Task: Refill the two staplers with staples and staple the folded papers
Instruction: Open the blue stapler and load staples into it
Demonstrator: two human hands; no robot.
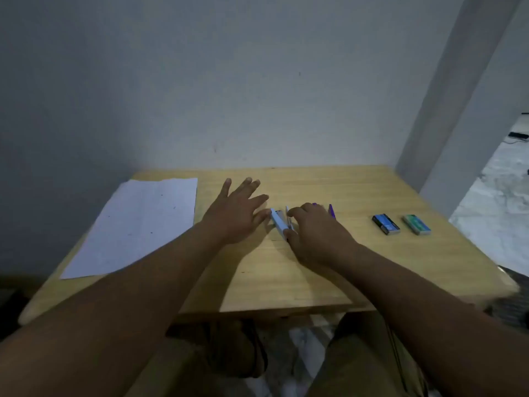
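Note:
A white stapler (279, 223) lies on the wooden table (372, 267) near its middle. My left hand (236, 216) rests flat beside it with fingers spread, its thumb touching the stapler's far end. My right hand (317, 236) covers the stapler's right side, thumb at its near end and forefinger by its top. A purple stapler (331, 210) peeks out behind my right hand, mostly hidden. A white sheet of paper (134, 227) lies at the table's left. Two staple boxes sit at the right, one blue (386, 224) and one green (417, 224).
The table stands against a grey wall (229, 96), with a wall corner at the right. My knees show below the table's front edge. Pale marbled floor (498, 190) runs along the right.

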